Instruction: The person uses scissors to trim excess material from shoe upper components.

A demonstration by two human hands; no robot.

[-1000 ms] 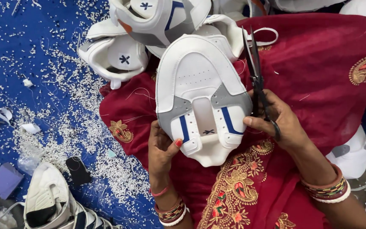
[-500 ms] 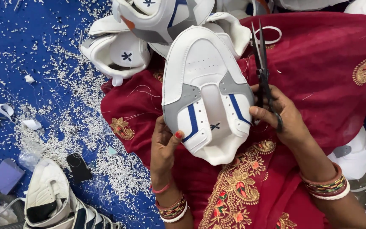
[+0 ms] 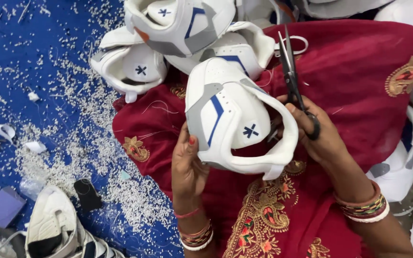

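two hands over red embroidered cloth (image 3: 359,71) | left hand (image 3: 187,165) holds white shoe upper (image 3: 233,119) | right hand (image 3: 319,131) grips black scissors (image 3: 292,71) | blue floor (image 3: 20,57) strewn with white scraps (image 3: 72,119)

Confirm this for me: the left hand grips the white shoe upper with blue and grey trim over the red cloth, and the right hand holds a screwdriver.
One detail is off. The right hand holds black scissors, not a screwdriver, blades pointing away from the person. The rest stands: the left hand grips the white shoe upper with blue and grey trim over the red cloth. The head view shows it.
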